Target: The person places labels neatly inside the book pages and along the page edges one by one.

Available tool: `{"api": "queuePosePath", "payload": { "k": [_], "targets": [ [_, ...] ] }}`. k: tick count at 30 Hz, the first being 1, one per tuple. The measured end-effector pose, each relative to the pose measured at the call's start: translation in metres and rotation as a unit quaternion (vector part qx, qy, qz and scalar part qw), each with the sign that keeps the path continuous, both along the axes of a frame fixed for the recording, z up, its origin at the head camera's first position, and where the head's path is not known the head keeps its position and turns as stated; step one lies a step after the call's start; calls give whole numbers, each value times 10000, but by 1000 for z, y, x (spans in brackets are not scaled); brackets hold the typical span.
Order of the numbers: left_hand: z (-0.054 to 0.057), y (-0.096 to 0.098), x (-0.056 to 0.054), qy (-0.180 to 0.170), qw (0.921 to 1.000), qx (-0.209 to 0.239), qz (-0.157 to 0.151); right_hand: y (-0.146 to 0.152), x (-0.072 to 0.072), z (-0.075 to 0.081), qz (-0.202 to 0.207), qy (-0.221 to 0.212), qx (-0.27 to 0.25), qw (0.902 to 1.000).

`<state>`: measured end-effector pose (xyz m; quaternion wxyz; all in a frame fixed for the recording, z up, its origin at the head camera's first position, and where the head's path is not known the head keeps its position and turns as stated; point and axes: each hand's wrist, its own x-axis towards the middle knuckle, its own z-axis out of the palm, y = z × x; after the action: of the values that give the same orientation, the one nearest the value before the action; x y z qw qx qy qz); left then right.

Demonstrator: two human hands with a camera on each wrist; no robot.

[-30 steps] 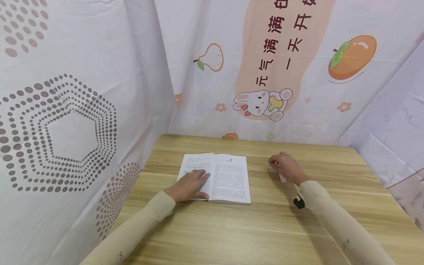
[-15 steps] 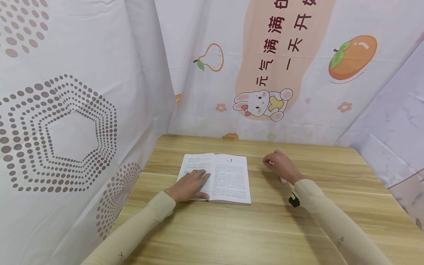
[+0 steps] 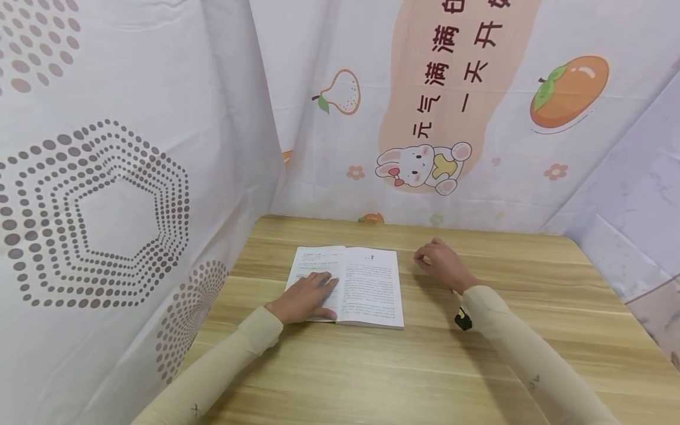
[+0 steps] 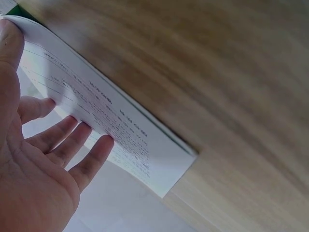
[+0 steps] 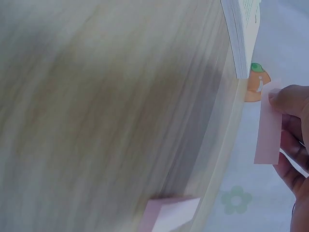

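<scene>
An open book (image 3: 372, 286) with printed pages lies on the wooden table. My left hand (image 3: 305, 298) rests on its left page, fingers spread; in the left wrist view the fingertips (image 4: 104, 141) touch the paper. To the right of the book, my right hand (image 3: 443, 264) is raised over the table. Its thumb and fingers pinch a thin pink paper strip (image 5: 268, 128), clearest in the right wrist view. A small pink sticky-note pad (image 5: 169, 215) lies on the table below; in the head view the right hand and wrist mostly hide it.
The wooden table (image 3: 372, 372) runs up to a printed curtain (image 3: 329, 147) at the back. Another white curtain (image 3: 127, 212) hangs close along the left side. A small black object (image 3: 463, 319) shows at the right cuff.
My right hand has moved left toward the book, away from the pink pad, carrying the pink strip. My left hand stays on the left page.
</scene>
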<state>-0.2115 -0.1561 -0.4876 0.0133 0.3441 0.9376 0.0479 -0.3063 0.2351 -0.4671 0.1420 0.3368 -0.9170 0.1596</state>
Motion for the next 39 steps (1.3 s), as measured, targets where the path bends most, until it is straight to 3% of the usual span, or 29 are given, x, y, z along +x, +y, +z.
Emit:
{"api": "queuePosePath", "payload": {
  "k": [14,27,39],
  "targets": [
    [-1,-2,1,33,9999,-101,42,-24,-8,-7,31,65,35,10000],
    [0,0,0,60,9999,-120,-3,-40,-15,-13,416,348,-252,9982],
    [-1,0,-1,75,9998,-171,22,-51,-17,-10,715,592,-93,9956]
  ]
}}
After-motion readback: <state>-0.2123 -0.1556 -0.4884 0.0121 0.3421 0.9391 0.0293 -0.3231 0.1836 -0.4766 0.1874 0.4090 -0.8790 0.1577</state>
